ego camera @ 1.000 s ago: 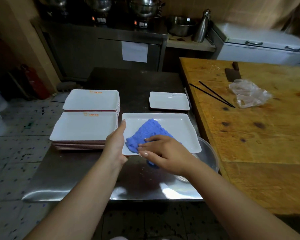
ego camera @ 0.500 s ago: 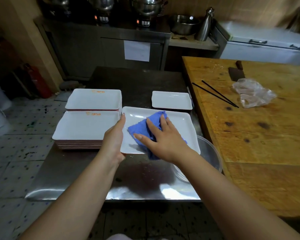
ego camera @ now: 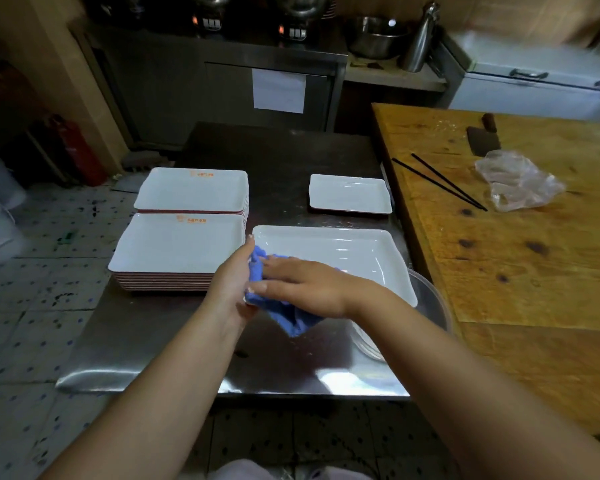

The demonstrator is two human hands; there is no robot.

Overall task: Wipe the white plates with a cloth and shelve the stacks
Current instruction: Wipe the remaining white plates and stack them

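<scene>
Our left hand [ego camera: 231,282] holds the near-left edge of the white plate [ego camera: 329,251] above the steel table [ego camera: 160,341]. Our right hand [ego camera: 302,289] presses the blue cloth [ego camera: 284,315] flat-fingered on that corner, seemingly not gripping it. Two plate stacks [ego camera: 177,251] sit just left.

The room is dim, its back wall and dark cabinets nearly lost in shadow, while the steel surface [ego camera: 125,372] throws pale glare along its edge nearest the camera, below both hands. Wide-angle bending curves the frame's edges, and the white freezer [ego camera: 534,88] at the upper right is smeared by blur.
</scene>
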